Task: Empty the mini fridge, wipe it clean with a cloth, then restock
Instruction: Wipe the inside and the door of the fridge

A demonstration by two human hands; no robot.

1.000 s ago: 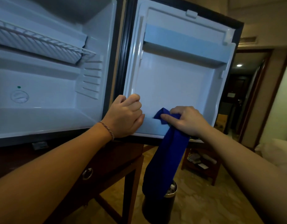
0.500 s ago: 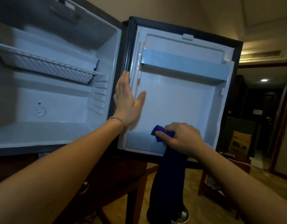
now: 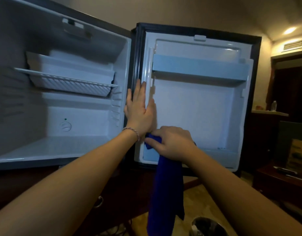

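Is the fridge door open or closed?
Open. The fridge door is swung wide, showing its white inner side, and the left hand rests flat on it.

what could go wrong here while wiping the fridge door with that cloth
Most of the blue cloth hangs loose below the right hand, with only a small bunch against the door's lower shelf, so corners may get missed. The loose tail dangles close to the bin on the floor and could dip in. The left hand lies flat by the hinge edge of the door; if the door swings, fingers could get pinched.
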